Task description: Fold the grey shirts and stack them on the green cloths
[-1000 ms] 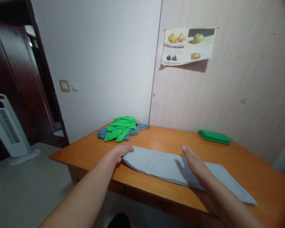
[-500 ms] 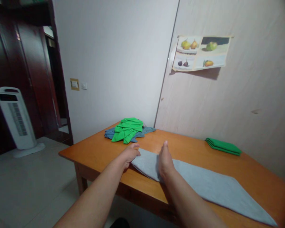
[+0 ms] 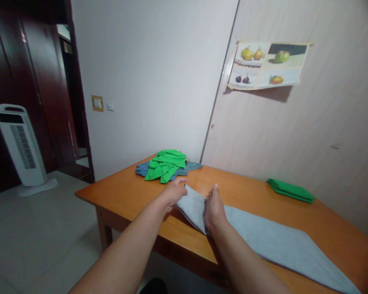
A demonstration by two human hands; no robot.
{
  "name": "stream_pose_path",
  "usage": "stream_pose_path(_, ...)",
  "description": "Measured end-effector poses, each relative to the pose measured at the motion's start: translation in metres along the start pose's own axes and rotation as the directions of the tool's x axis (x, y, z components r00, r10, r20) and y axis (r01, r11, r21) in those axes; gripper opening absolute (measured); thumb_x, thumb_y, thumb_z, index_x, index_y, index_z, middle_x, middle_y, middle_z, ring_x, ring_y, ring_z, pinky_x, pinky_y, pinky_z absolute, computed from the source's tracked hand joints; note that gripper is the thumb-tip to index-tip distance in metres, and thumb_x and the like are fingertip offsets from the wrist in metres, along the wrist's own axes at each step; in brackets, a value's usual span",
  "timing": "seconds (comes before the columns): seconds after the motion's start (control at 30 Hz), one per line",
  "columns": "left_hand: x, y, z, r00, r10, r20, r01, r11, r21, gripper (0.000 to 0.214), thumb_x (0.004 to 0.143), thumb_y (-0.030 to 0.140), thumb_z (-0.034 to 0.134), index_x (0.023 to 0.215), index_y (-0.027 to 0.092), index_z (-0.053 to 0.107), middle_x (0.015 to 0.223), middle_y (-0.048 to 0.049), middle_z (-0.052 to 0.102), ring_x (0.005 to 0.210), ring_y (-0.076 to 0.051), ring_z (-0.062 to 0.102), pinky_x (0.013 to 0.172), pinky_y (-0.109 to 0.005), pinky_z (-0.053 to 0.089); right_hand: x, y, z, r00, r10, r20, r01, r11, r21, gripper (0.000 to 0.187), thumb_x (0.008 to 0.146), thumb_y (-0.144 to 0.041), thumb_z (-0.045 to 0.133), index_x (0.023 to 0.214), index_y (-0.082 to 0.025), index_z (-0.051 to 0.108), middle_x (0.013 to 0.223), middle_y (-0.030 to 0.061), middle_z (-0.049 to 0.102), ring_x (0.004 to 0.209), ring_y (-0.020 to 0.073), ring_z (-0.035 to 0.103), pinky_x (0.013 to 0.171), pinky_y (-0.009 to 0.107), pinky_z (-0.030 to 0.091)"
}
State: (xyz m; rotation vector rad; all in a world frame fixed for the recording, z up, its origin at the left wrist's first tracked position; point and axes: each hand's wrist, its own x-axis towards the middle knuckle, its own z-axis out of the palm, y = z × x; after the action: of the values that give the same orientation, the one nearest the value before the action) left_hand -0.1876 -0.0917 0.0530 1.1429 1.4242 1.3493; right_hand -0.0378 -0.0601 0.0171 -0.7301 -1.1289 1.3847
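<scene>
A long grey cloth [image 3: 263, 237], folded into a strip, lies along the front of the orange wooden table [image 3: 242, 188]. My left hand [image 3: 175, 191] pinches the strip's far left end, which is lifted a little off the table. My right hand [image 3: 214, 207] holds the near edge of the cloth just to the right of it, thumb up, fingers tucked under the fabric. Both hands are close together at the left end of the strip.
A crumpled green cloth [image 3: 165, 164] lies on a blue cloth [image 3: 142, 168] at the table's far left corner. A folded green cloth [image 3: 290, 190] lies at the back right by the wall. A white tower fan [image 3: 21, 149] stands on the floor at left.
My right hand slid left along the grey cloth from its middle to the left end and closed on it. The left end has lifted slightly. The view has shifted left.
</scene>
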Motion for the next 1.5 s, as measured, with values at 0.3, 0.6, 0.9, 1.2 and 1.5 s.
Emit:
stream_pose_path(0.3,-0.003,0.02,0.018,0.996,0.075,0.056,-0.078,0.995,0.062,0.056,0.068,0.005,0.061,0.123,0.017,0.054,0.062,0.0084,0.048,0.047,-0.007,0.043,0.045,-0.018,0.025,-0.007,-0.015,0.008,0.966,0.17,-0.194,-0.13,0.97,0.207,0.06,0.093,-0.064,0.044,0.128,-0.018,0.06,0.131,0.0103,0.066,0.137,0.0208,0.048,0.111,0.036,0.042)
stream_pose_path(0.6,-0.01,0.047,0.047,0.987,0.135,0.091,-0.156,0.939,0.305,0.05,0.07,0.004,0.058,0.118,0.015,0.056,0.063,0.0082,0.045,0.05,-0.009,0.04,0.044,-0.02,0.024,0.002,-0.048,-0.051,0.931,0.247,-0.267,-0.194,0.958,0.209,0.055,0.092,-0.069,0.043,0.117,-0.023,0.06,0.145,0.0131,0.053,0.138,0.0207,0.046,0.114,0.037,0.037)
stream_pose_path(0.9,0.006,0.051,0.094,0.967,0.175,0.183,-0.249,0.791,0.558,0.047,0.068,0.007,0.064,0.113,0.019,0.062,0.079,0.0006,0.064,0.072,-0.015,0.057,0.06,-0.021,0.04,-0.016,-0.064,-0.087,0.902,0.374,-0.217,-0.324,0.917,0.232,0.043,0.095,-0.06,0.046,0.108,-0.02,0.056,0.11,0.0144,0.068,0.104,0.0218,0.069,0.088,0.034,0.056)
stream_pose_path(1.2,0.005,0.02,0.135,0.965,0.161,0.208,-0.248,0.818,0.519,0.041,0.071,0.017,0.069,0.111,0.019,0.063,0.077,-0.0023,0.068,0.066,-0.017,0.062,0.06,-0.024,0.045,-0.032,-0.074,-0.097,0.884,0.445,-0.141,-0.451,0.892,-0.011,0.042,0.096,-0.059,0.045,0.098,-0.019,0.058,0.066,0.0021,0.063,0.052,0.013,0.059,0.054,0.024,0.049)
stream_pose_path(1.5,0.022,0.001,0.1,0.95,0.311,0.033,-0.297,0.864,0.407,0.014,0.084,0.019,0.052,0.091,0.017,0.064,0.072,0.0007,0.062,0.066,-0.013,0.059,0.059,-0.021,0.042,-0.039,-0.069,-0.107,0.932,0.358,-0.051,-0.357,0.89,-0.284,0.033,0.084,-0.049,0.063,0.098,-0.019,0.065,0.07,0.0012,0.064,0.055,0.0132,0.058,0.05,0.023,0.045)
